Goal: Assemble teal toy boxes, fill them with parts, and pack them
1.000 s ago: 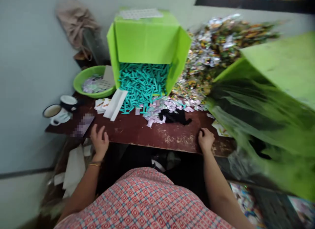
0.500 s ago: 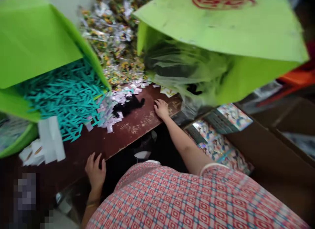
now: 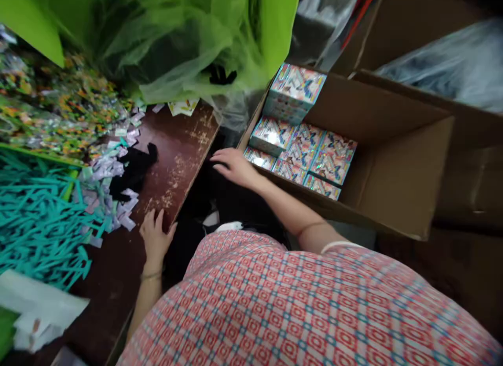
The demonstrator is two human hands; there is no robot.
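My left hand [image 3: 156,237] rests at the edge of the dark red table [image 3: 168,156], fingers apart and holding nothing. Off the table, my right hand [image 3: 236,167] hangs beside the near left wall of an open cardboard box [image 3: 404,172], its fingers spread and empty. Several colourful printed small boxes [image 3: 301,85] lie inside the cardboard box, one standing higher at the back. On the table, a black item [image 3: 135,169] lies among small pale purple packets [image 3: 108,167], ahead of my left hand.
Turquoise sticks [image 3: 43,214] pile up at the left, behind them many orange-and-green wrapped pieces [image 3: 78,98]. A green container with clear plastic [image 3: 188,46] stands at the top. White paper [image 3: 43,298] lies lower left. More plastic [image 3: 451,62] lies at the upper right.
The view has turned right, showing more of the cardboard box. My right hand has left the table top and moved beside that box. My left hand remains at the table edge.
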